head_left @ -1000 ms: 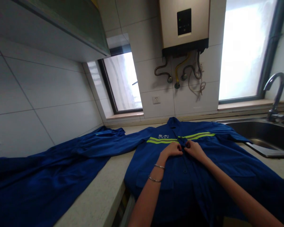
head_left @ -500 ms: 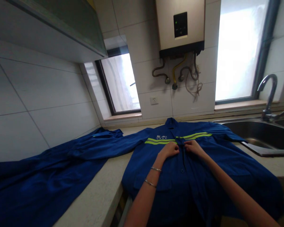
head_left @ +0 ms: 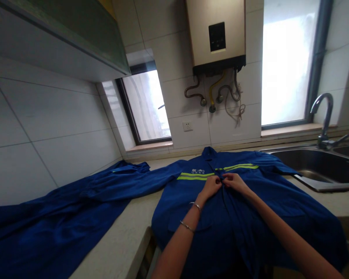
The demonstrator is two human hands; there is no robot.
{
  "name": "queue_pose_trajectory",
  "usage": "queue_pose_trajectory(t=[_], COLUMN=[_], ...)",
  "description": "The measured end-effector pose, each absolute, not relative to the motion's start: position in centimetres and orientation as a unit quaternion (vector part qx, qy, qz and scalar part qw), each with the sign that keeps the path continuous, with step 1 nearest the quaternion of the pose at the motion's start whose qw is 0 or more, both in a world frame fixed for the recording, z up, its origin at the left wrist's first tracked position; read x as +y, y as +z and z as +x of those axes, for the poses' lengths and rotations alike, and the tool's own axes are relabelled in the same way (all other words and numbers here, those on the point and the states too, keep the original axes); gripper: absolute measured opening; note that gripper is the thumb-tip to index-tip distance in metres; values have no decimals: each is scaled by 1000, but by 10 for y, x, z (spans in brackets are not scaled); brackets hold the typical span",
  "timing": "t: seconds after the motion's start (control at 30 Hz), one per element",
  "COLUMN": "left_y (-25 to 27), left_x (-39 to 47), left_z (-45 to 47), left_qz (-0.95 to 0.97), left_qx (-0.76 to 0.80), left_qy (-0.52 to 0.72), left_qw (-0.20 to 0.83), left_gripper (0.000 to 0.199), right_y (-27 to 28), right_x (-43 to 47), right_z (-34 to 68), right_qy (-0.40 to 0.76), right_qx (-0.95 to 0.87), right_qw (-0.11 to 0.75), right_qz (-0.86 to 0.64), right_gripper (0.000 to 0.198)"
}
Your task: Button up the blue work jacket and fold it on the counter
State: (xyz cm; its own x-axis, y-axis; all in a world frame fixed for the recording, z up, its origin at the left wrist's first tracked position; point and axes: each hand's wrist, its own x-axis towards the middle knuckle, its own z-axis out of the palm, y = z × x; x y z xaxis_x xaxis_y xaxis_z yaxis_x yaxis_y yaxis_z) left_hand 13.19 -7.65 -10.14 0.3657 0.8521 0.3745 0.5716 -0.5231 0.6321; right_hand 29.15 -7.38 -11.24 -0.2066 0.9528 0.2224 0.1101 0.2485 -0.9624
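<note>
A blue work jacket (head_left: 189, 201) with yellow-green reflective bands lies spread on the counter, its collar toward the wall and its lower part hanging over the front edge. My left hand (head_left: 211, 186), below two bracelets on the wrist, pinches the front placket just under the chest band. Right beside it, my right hand (head_left: 235, 183) is closed on the other front edge of the jacket. The fingertips of both hands nearly meet at the placket. Any button between them is too small to make out.
More blue clothing (head_left: 46, 228) covers the left counter (head_left: 119, 232), under the jacket's sleeve. To the right is a steel sink (head_left: 317, 164) with a tall faucet (head_left: 325, 116). A water heater (head_left: 218, 35) hangs on the tiled wall; a cabinet (head_left: 75, 31) juts out at upper left.
My hands have come closer together at the placket, bringing the two front edges toward each other. The view has shifted slightly.
</note>
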Motion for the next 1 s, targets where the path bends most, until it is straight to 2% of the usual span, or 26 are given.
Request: queue_pose_trajectory(t=[0.27,0.6,0.83,1.0], left_y=[-115,-119,-116,-115], left_x=[-72,-67,-69,-70], left_z=[129,128,129,129], left_qz=[689,600,552,520], left_qx=[446,412,376,335], left_qy=[449,524,550,556], left_qw=[352,443,501,555], left_gripper=[24,31,40,45], right_y=[-121,-118,-108,-106], right_x=[-73,-79,-88,-93], right_z=[288,287,286,288], right_qy=[384,466,478,395], right_qx=[-699,-660,-644,-677], right_qw=[421,433,439,422], right_qz=[-433,-400,-405,-455], right_gripper=[48,59,40,36])
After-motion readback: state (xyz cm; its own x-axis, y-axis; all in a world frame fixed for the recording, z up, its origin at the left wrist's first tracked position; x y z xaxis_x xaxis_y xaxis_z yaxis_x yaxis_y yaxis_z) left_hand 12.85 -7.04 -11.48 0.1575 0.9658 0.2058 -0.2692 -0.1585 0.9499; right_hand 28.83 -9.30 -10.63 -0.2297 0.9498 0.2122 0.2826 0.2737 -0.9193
